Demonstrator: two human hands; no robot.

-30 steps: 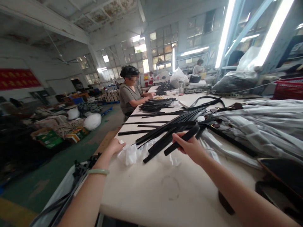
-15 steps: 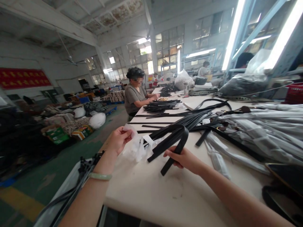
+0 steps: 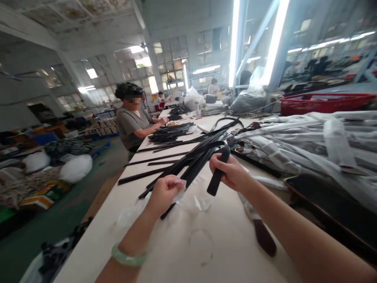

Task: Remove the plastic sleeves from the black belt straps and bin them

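Note:
My left hand (image 3: pixel 166 192), with a pale green bangle (image 3: pixel 129 257) on its wrist, pinches a thin translucent plastic wrapper (image 3: pixel 200 202) that trails to the right. My right hand (image 3: pixel 231 171) is closed around a black strap (image 3: pixel 215 181) near its rounded end; the strap bends over the hand and runs back toward the pile. Behind both hands a bundle of long black straps (image 3: pixel 188 161) lies across the pale table (image 3: pixel 176 251). Another sheet of clear film lies left of my left wrist.
Straps in white wrapping (image 3: pixel 297 145) are heaped on the right beside a dark padded piece (image 3: pixel 326 200). Farther back stands a red crate (image 3: pixel 326 103). A co-worker (image 3: pixel 134 118) handles small parts at the table's left side. Black pieces (image 3: pixel 55 251) fill a bag at lower left.
The view has turned right. My left hand has moved rightward with the wrapper, closer to the strap. My right hand has lifted its strap slightly, still gripping it.

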